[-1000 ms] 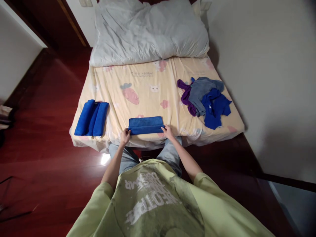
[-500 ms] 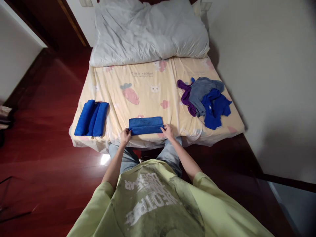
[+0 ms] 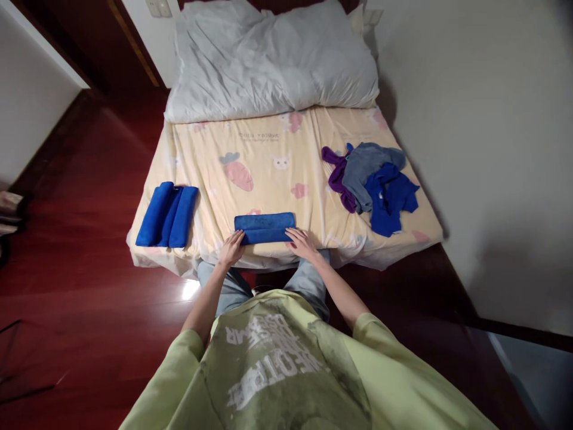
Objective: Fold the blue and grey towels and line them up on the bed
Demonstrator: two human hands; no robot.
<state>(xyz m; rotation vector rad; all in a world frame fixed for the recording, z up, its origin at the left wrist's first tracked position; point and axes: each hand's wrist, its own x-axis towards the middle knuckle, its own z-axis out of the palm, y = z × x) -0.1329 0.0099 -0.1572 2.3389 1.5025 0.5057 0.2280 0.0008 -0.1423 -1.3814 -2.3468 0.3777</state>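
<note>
Lying flat, left hand (image 3: 231, 247) and right hand (image 3: 302, 243) touch a long, folded blue cloth (image 3: 265, 229), likely soft, best held by its ends.

We note: folded rectangular blue cloth (image 3: 265, 236), plain; pale-yellow fabric bedsheet (image 3: 268, 191), printed pink carrot (image 3: 239, 176), white cat face (image 3: 282, 163). Also we see crumpled purple cloth (image 3: 342, 186), crumpled grey-blue cloth (image 3: 369, 162), puffy pale-grey quilt (image 3: 277, 68).

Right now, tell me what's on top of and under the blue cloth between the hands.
The left hand and right hand rest on the blue cloth near its ends. Under it is the patterned bedsheet; the part directly beneath is covered, so anything there cannot be seen.
</note>
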